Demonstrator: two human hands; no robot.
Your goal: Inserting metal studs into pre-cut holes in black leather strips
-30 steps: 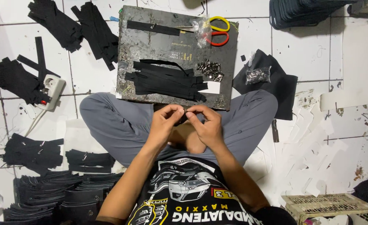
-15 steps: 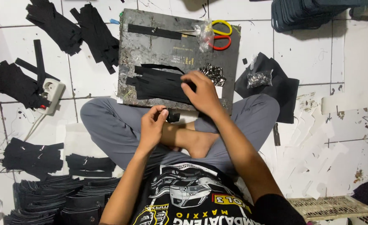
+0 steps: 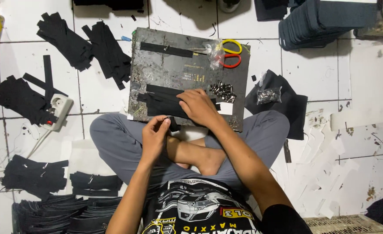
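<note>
I sit cross-legged on a white tiled floor with a dark grey board (image 3: 174,69) in front of my knees. My left hand (image 3: 154,136) pinches a small black strap piece (image 3: 174,124) above my lap. My right hand (image 3: 199,106) reaches forward and rests on a pile of black straps (image 3: 161,100) at the board's near edge, fingers curled on them. A heap of small metal buckles (image 3: 223,90) lies just right of that hand. One long black strap (image 3: 165,50) lies across the board's far part.
Yellow and red scissors (image 3: 231,54) and a clear bag lie at the board's far right. Black strap piles lie around, among them one at the left (image 3: 20,99) and one at the lower left (image 3: 33,175). A power strip (image 3: 58,112) sits left. Black fabric with a bag of buckles (image 3: 269,94) lies right.
My hands were together over my lap; the right hand has since reached forward onto the strap pile on the board, while the left stays holding the small black piece.
</note>
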